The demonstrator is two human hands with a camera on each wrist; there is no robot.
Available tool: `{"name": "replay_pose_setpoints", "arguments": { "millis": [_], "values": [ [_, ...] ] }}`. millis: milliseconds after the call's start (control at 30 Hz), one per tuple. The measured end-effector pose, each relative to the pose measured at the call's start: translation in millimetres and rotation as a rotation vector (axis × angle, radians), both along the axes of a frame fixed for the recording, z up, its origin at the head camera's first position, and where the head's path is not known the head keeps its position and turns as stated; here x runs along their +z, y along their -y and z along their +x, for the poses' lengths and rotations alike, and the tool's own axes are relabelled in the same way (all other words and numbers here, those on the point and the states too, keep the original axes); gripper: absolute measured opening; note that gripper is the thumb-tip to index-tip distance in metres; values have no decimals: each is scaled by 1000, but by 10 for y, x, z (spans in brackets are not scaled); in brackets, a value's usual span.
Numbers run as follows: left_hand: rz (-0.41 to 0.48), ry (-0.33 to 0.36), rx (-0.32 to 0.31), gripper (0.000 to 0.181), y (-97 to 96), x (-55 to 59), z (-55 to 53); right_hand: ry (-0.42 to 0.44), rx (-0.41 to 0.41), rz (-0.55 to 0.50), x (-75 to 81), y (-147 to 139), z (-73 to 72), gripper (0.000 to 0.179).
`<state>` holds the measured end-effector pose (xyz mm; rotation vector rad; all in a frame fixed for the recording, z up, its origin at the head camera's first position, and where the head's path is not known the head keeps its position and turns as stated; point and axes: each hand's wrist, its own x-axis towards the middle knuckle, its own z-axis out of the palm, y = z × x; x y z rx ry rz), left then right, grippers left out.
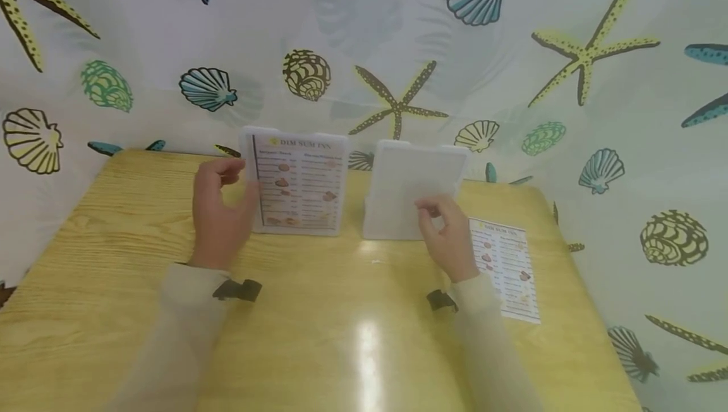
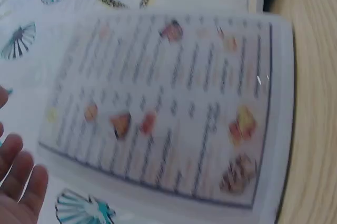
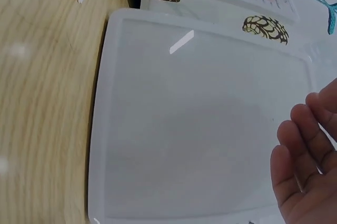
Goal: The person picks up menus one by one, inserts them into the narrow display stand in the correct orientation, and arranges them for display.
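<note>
A menu holder [image 1: 300,184] with a printed "DIM SUM INN" menu in it stands upright toward the back of the table. Beside its left edge is my left hand [image 1: 223,213], fingers loosely bent and holding nothing; the left wrist view shows its fingertips [image 2: 32,182] apart from the frame. To the right stands a second holder [image 1: 398,184], blank white, also filling much of the right wrist view. In front of its right side hovers my right hand [image 1: 449,238], relaxed fingers [image 3: 295,140] with nothing in them. Whether it touches the holder I cannot tell.
A loose menu sheet [image 1: 512,266] lies on the wooden table [image 1: 307,336] at the right, partly behind my right hand and sleeve. A small white scrap [image 1: 376,261] lies in front of the holders. Behind the table hangs a shell-and-starfish patterned curtain [image 1: 273,14].
</note>
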<state>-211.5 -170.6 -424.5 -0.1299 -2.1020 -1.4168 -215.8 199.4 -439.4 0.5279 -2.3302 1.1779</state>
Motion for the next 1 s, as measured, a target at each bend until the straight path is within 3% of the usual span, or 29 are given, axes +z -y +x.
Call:
{"name": "replay_pose_setpoints", "arguments": {
  "millis": [167, 300, 467, 600, 767, 1000],
  "values": [
    [-47, 100, -230, 31, -282, 17, 81, 34, -105, 29, 28, -162, -27, 17],
    [-48, 211, -414, 33, -481, -127, 72, 193, -188, 81, -31, -362, -41, 23],
    [-62, 325, -562, 38, -683, -306, 64, 380, -265, 240, -178, -699, -71, 29],
    [-145, 351, -622, 38, -769, -384, 74, 502, -308, 356, -228, -943, -65, 36],
    [-201, 361, -646, 33, -812, -384, 93, 663, -277, 492, -236, -1114, -39, 54],
    [-236, 379, -661, 30, -826, -365, 119, 836, -228, 561, -307, -1172, 20, 63]
  ]
}}
